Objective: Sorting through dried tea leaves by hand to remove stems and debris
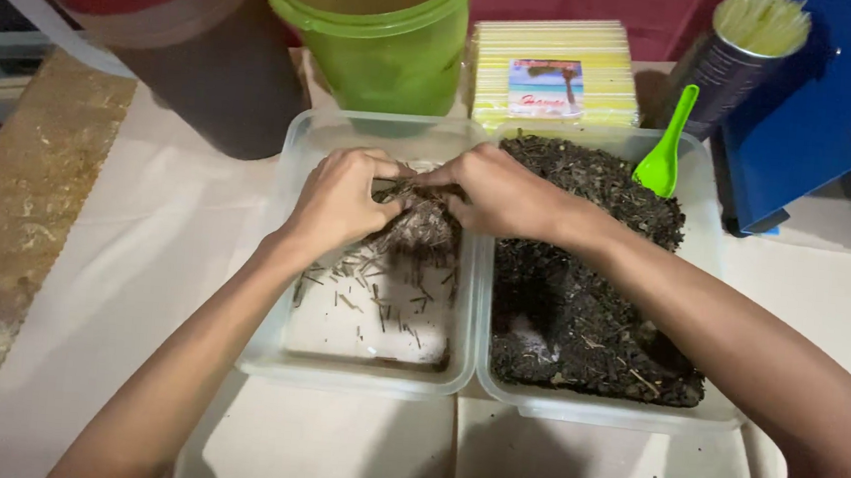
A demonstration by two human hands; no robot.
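2 clear plastic tubs stand side by side, touching, on a table (143, 279) covered in pale cloth. The left tub (273, 353) is nearly bare, with only scattered thin stems and dark flecks over its white bottom; the right tub (704, 249) is heaped with dark, crumbly dried leaves (580, 320) mixed with small twigs, and 1 bright green plastic scoop (667, 146) stands stuck in its far corner. Over the far end of the left tub, the left hand (338, 203) and the right hand (498, 194) meet, fingers curled in and pinched shut on 1 clump of dried stems and leaves (416, 230), which hangs fibrous and brownish between them just above the tub floor. Behind the tubs stand 1 lime-green plastic bucket (379, 46), round and smooth, and 1 large see-through jug of dark brown liquid (208, 64) with a red lid. Beside the bucket lies 1 flat pack of yellow straws (554, 48), and next to it 1 metal cylinder (727, 60) holds a bunch of pale yellow straws. A blue box-shaped machine (834, 108) sits at the far right
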